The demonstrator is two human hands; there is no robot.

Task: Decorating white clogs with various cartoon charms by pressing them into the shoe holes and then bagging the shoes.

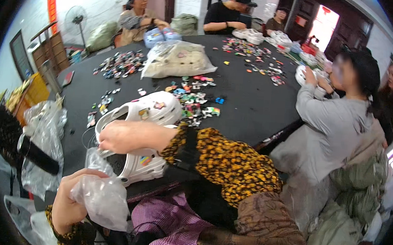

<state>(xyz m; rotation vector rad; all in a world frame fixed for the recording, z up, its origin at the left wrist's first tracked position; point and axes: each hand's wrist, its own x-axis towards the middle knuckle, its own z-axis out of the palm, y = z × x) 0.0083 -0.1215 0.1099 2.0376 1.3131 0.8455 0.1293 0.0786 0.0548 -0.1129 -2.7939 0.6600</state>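
Note:
A pair of white clogs (153,106) with colourful shoe charms on top sits at the near edge of the black table. My right hand (127,137) reaches across at their heel ends, its fingers curled down and closed on the clogs; the fingertips are partly hidden. Lower left, my left hand (73,198) is closed around a crumpled clear plastic bag (103,198). Part of that bag stretches up to the heel of the nearer clog. Loose shoe charms (193,104) lie scattered just beyond the pair.
A bagged pair of cream clogs (180,58) stands mid-table, beside a charm pile (121,64). More charms (255,58) spread across the far right. Clear bags (44,143) hang at the left edge. A co-worker in grey (331,113) handles white clogs at right; other people sit opposite.

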